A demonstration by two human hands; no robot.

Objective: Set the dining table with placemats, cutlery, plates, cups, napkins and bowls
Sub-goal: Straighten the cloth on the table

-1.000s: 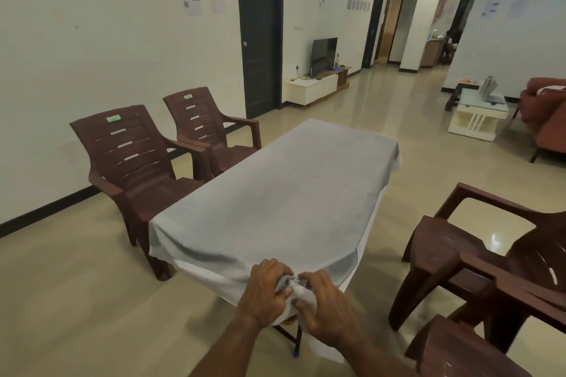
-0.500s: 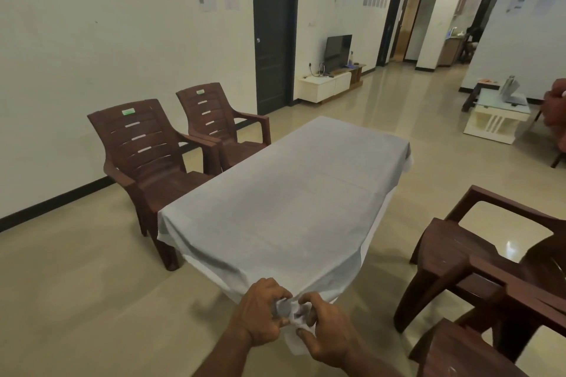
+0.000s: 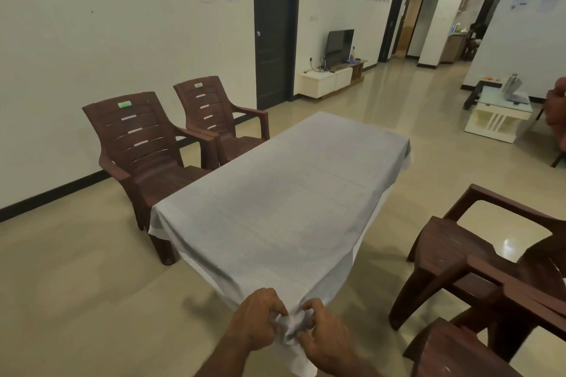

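So the long rectangular table under the pale grey tablecloth (image 3: 284, 202) has nothing laid on it yet, and two brown plastic armchairs (image 3: 144, 144) sit along its wall side, presumably as seats. Left hand (image 3: 258, 318) and right hand (image 3: 326, 337) both pinch the cloth's bunched near corner, probably to tie it snug.

Brown plastic chairs (image 3: 147, 144) beside wall; television (image 3: 339, 43) on white cabinet (image 3: 324, 82).
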